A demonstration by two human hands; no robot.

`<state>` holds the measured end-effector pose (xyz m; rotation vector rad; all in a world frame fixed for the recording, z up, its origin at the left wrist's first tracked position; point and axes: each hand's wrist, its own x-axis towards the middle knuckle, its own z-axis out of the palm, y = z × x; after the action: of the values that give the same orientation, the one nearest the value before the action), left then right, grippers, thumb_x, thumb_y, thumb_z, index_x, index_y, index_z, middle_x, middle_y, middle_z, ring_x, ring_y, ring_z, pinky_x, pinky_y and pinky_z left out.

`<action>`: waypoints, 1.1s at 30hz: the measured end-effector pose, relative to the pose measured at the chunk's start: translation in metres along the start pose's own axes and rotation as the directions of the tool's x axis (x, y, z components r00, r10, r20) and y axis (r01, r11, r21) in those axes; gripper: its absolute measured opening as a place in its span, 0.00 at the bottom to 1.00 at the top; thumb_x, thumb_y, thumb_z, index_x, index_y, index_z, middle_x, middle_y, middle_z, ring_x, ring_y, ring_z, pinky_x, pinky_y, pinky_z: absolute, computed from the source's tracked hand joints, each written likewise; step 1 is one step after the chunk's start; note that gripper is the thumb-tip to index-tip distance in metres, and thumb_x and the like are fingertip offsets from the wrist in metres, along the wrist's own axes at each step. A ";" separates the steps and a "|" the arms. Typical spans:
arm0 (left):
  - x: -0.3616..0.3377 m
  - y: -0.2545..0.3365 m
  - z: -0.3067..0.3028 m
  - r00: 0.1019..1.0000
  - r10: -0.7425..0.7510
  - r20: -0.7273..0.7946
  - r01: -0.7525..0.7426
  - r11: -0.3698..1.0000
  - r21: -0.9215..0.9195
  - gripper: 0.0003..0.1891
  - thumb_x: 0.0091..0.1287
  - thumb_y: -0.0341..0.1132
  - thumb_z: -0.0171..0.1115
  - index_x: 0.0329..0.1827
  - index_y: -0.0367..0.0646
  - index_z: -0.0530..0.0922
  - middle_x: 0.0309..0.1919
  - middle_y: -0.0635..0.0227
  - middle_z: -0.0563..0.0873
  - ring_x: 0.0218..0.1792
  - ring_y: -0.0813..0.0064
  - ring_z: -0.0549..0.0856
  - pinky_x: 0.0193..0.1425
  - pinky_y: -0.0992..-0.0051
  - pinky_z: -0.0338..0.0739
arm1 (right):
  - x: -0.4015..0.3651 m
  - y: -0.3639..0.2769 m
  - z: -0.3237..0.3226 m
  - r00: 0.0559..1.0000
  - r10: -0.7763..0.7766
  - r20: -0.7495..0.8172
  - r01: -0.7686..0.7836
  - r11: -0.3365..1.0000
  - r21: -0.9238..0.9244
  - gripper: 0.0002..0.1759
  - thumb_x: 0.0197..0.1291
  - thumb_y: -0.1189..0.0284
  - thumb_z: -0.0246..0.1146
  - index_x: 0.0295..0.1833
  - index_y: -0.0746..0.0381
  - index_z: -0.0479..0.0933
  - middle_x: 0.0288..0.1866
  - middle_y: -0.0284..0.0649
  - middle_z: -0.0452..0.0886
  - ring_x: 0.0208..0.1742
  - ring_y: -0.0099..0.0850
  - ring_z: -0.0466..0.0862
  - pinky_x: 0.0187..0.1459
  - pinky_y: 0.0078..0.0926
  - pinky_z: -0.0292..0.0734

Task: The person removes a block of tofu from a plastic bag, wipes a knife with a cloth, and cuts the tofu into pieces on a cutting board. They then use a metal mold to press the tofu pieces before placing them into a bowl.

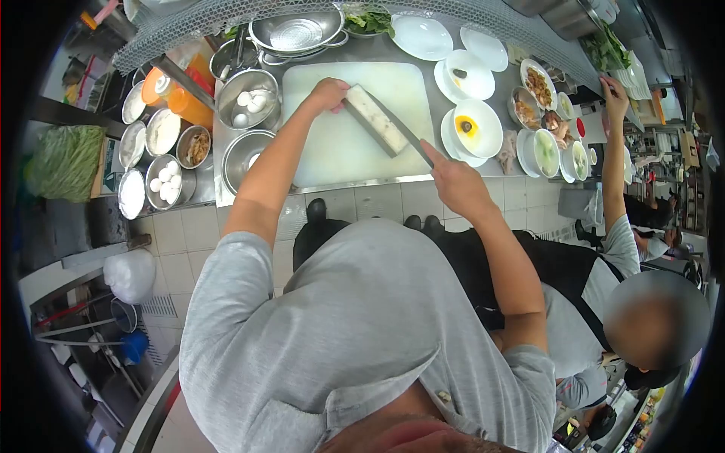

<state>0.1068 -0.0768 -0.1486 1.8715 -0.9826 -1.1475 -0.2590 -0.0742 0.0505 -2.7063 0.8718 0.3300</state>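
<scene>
A long pale block with a mottled white top and a darker grey side lies slantwise on the white cutting board. I cannot make out its exact kind. My left hand grips the block's far end, with its fingers closed. In my right hand, at the board's near right side, the handle of a kitchen knife is held. The blade runs along the block's right edge, pointing toward my left hand. Whether it cuts into the block or only lies against it cannot be made out.
Left of the board stand metal bowls with eggs. White bowls and plates line the right side, one holding yolk-coloured liquid. A colander sits behind. A co-worker stands close on my right, arm stretched over the counter.
</scene>
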 end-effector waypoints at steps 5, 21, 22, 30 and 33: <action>0.009 0.003 0.005 0.999 -0.005 -0.034 0.006 1.000 0.003 0.16 0.75 0.29 0.52 0.55 0.39 0.88 0.40 0.59 0.92 0.33 0.69 0.90 0.35 0.70 0.87 | 0.019 0.011 0.007 1.000 -0.012 0.001 0.012 0.991 -0.131 0.39 0.72 0.72 0.60 0.86 0.47 0.58 0.34 0.48 0.84 0.39 0.44 0.87 0.41 0.45 0.84; 0.010 -0.003 0.011 0.996 0.049 -0.077 -0.044 0.996 0.073 0.18 0.74 0.30 0.50 0.54 0.44 0.89 0.33 0.60 0.91 0.26 0.70 0.87 0.32 0.69 0.84 | 0.032 0.015 0.016 0.999 -0.027 -0.030 0.024 0.995 -0.096 0.38 0.72 0.71 0.61 0.85 0.48 0.59 0.34 0.49 0.85 0.35 0.44 0.87 0.40 0.45 0.83; 0.012 -0.001 0.008 0.995 0.050 -0.084 -0.044 0.997 0.065 0.18 0.74 0.31 0.50 0.55 0.44 0.89 0.33 0.60 0.91 0.25 0.70 0.87 0.32 0.69 0.84 | 0.034 0.015 0.015 0.999 -0.030 -0.030 0.027 0.995 -0.094 0.38 0.72 0.71 0.61 0.85 0.48 0.59 0.34 0.49 0.85 0.35 0.44 0.87 0.40 0.45 0.83; 0.008 0.004 0.008 0.999 -0.013 -0.037 0.018 0.990 0.139 0.17 0.79 0.32 0.52 0.64 0.42 0.84 0.46 0.62 0.92 0.35 0.73 0.91 0.35 0.71 0.87 | 0.032 0.010 0.020 1.000 -0.008 -0.026 0.004 0.985 -0.173 0.39 0.72 0.71 0.59 0.86 0.48 0.58 0.34 0.49 0.84 0.33 0.44 0.87 0.38 0.43 0.85; 0.009 -0.001 0.008 1.000 0.010 -0.018 -0.008 0.994 0.112 0.17 0.79 0.32 0.52 0.65 0.42 0.84 0.46 0.62 0.92 0.36 0.73 0.91 0.35 0.71 0.87 | 0.030 0.010 0.026 0.999 -0.025 -0.048 0.016 0.983 -0.180 0.39 0.71 0.71 0.59 0.86 0.48 0.59 0.34 0.49 0.84 0.32 0.44 0.87 0.36 0.42 0.85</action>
<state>0.1021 -0.0861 -0.1554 1.9601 -1.0638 -1.0877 -0.2444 -0.0893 0.0154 -2.8994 0.8651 0.3543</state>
